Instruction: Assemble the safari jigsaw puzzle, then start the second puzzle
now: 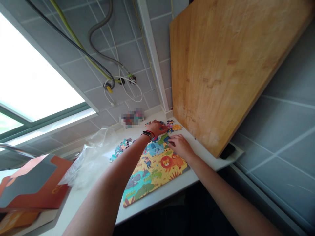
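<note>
A colourful animal jigsaw puzzle [157, 168] lies partly assembled on a white counter [172, 188]. My left hand [157, 127], with a dark watch on its wrist, reaches over the puzzle's far end and rests palm down with curled fingers on loose pieces [173, 126]. My right hand [179, 144] lies on the puzzle's upper right edge, fingers bent and pressing on the pieces there. A further cluster of loose pieces [121, 148] sits left of my left forearm. What lies under either palm is hidden.
A large wooden board [221, 65] leans against the tiled wall at the right. A clear plastic bag [91, 157] and an orange and grey box [31, 183] lie to the left. Hoses and cables [110, 72] hang on the back wall beside a window [31, 85].
</note>
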A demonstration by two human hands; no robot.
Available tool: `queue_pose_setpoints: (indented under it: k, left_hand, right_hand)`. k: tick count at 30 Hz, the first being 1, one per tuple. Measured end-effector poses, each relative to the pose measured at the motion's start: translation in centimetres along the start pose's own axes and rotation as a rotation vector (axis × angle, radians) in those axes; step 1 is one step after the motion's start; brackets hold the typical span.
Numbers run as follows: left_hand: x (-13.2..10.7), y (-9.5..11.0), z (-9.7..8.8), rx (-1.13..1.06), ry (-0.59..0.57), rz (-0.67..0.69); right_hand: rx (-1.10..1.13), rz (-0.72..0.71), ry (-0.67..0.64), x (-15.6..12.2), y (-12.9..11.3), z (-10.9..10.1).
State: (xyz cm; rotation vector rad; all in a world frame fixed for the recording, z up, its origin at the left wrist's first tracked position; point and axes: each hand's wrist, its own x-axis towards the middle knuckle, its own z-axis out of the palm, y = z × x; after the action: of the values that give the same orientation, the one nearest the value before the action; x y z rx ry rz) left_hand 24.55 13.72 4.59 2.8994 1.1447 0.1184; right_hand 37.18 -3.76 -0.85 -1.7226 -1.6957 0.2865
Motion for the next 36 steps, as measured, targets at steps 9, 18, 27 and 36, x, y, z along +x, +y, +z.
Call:
queue_pose_setpoints:
  k: [9,18,27,36]
  left_hand:
    - [-4.7,-2.1,-2.3,-0.123,0.191,-0.11]
    - [-24.9,-4.1,0.0,-0.336,0.311,-0.107]
    - [-37.3,-5.2,2.6,-0.294,0.455,-0.269]
    - [-37.6,-5.9,4.5,-0.304,0.47,-0.321]
  right_hand:
    - [-0.237,-0.03,-0.066,0.0,-0.8,0.1]
    - [-0.328,0.054,-0.194,0.6,-1.9,0.3]
    - [-0.377,0.009,-0.182,0.5,-1.8,0.9]
    - [-0.394,-0.023,-0.141,0.2,-2.5,0.4]
